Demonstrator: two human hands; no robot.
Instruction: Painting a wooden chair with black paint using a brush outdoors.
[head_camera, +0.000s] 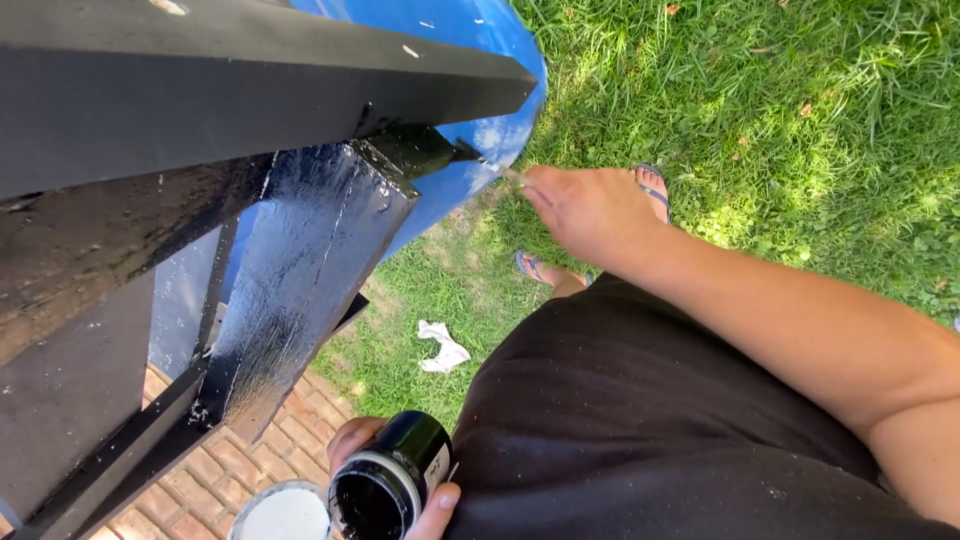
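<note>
While our right hand (590, 212) grips the brush (430, 150) on the wet beam (300, 270), our left hand's (350, 445) fingers clutch the tilted paint can (390, 480); it may spill.

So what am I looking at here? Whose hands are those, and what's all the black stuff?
The camera sits on a person's head and looks down, so you see their own arms. Their right hand holds a paintbrush against a wooden frame that is shiny with wet black paint. Their left hand holds a small open jar of black paint; its lid, white on the inside, is beside it. Behind the frame is a blue barrel. Below are grass, red bricks, a crumpled white rag and the person's feet in sandals.
</note>
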